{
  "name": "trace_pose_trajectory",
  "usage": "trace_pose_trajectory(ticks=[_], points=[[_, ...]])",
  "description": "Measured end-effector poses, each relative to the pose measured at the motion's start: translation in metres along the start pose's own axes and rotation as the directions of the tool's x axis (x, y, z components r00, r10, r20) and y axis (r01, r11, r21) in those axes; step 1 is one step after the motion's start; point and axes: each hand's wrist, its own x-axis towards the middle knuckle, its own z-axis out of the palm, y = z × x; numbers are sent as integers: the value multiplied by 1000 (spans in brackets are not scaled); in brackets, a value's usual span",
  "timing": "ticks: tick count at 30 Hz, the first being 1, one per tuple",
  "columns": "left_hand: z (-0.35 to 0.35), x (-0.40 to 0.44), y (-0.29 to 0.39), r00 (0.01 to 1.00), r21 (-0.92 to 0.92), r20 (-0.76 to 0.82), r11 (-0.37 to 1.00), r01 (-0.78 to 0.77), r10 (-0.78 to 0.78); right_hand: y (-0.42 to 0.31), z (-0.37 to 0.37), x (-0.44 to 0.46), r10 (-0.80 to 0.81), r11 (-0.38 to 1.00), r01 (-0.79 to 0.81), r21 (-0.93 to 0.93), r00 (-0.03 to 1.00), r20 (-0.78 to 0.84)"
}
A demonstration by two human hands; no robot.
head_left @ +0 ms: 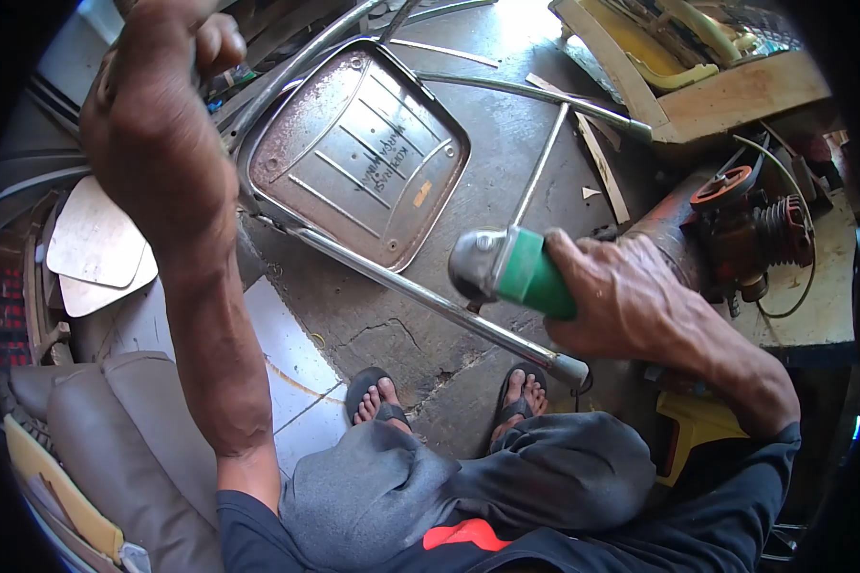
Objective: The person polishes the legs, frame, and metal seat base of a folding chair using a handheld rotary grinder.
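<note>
A: What does the right hand [631, 296] have hold of?
B: A green angle grinder [535, 277]. The fingers are closed around its body, and its grey metal head projects beyond them, toward the seat pan [306, 124].

A: Where's the grinder compared with the chair frame [425, 306]?
B: In view it's just above the chrome tube ending in a rubber foot [569, 371]. I can't tell whether they touch.

A: And the left hand [158, 119]?
B: Raised close to the camera, fingers curled, near the pan's upper-left edge. How far they're open, or whether they hold anything, I can't tell.

A: Anything on the pan?
B: Rust along its edges, raised ribs and dark handwriting.

A: What's around the frame?
B: Concrete floor [382, 329] beneath, a compressor [674, 224] on the right, brown cushions [134, 430] at lower left.
</note>
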Motion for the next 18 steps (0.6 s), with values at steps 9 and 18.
trace_pose_trajectory(ticks=[9,18], points=[[4,-4,11,998,31,37,998,48,-50,50,90,-34,29,964,52,259,954,-299],[-8,4,15,982,19,39,983,184,-184,68,203,-14,46,821,382,425,698,-715]])
